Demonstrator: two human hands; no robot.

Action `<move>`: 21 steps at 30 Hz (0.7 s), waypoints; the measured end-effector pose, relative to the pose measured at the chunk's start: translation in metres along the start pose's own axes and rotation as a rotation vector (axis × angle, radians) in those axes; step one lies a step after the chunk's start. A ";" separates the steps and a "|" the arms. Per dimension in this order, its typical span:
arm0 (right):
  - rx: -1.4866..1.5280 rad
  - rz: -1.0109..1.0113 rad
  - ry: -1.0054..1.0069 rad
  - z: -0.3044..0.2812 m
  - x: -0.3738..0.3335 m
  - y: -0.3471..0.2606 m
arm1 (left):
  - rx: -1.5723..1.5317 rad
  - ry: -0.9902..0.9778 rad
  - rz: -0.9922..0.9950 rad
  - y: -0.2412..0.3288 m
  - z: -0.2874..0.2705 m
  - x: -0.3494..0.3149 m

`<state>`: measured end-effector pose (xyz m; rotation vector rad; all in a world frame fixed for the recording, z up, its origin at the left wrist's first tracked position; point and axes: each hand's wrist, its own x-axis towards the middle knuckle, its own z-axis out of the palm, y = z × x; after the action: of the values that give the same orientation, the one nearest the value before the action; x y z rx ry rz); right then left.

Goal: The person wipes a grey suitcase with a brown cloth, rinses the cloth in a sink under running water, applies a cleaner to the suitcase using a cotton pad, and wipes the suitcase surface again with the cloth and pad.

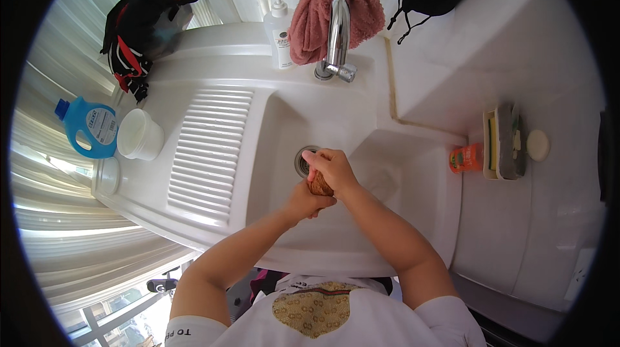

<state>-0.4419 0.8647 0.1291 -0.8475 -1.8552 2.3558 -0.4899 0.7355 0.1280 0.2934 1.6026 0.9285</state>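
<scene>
Over the white sink basin (290,234), both hands are closed on one small brown bundle (320,185) that looks like a bunched, twisted cloth. My right hand (336,170) grips its far end, close to the metal drain (301,165). My left hand (306,201) wraps the near end, just below and left of the right hand. Most of the bundle is hidden inside the fingers, and only a short textured stretch shows between the hands.
Beyond the basin rises a chrome faucet (338,37) draped with a pink towel (310,30), beside a white pump bottle (279,33). A ribbed washboard (210,153) lies left, with a white tub (140,135) and blue detergent jug (92,128). Right, a wall-side holder (504,143) holds sponges.
</scene>
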 end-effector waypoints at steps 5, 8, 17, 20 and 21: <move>0.204 -0.020 0.020 -0.008 -0.005 -0.029 | -0.327 0.106 0.249 0.028 -0.026 -0.044; 0.129 0.085 -0.094 -0.005 -0.022 -0.039 | -0.438 0.286 0.307 0.014 -0.032 -0.052; 0.237 -0.239 -0.487 -0.005 -0.043 -0.024 | -1.388 0.302 0.402 -0.018 -0.019 -0.074; -0.101 -0.157 -0.607 -0.013 -0.046 -0.019 | -1.440 0.346 0.611 -0.023 -0.024 -0.083; -0.071 -0.124 -0.598 -0.010 -0.047 -0.017 | -1.448 0.344 0.684 -0.022 -0.026 -0.088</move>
<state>-0.4028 0.8625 0.1614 -0.0028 -2.1025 2.6658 -0.4836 0.6538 0.1753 -0.3988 0.7187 2.4878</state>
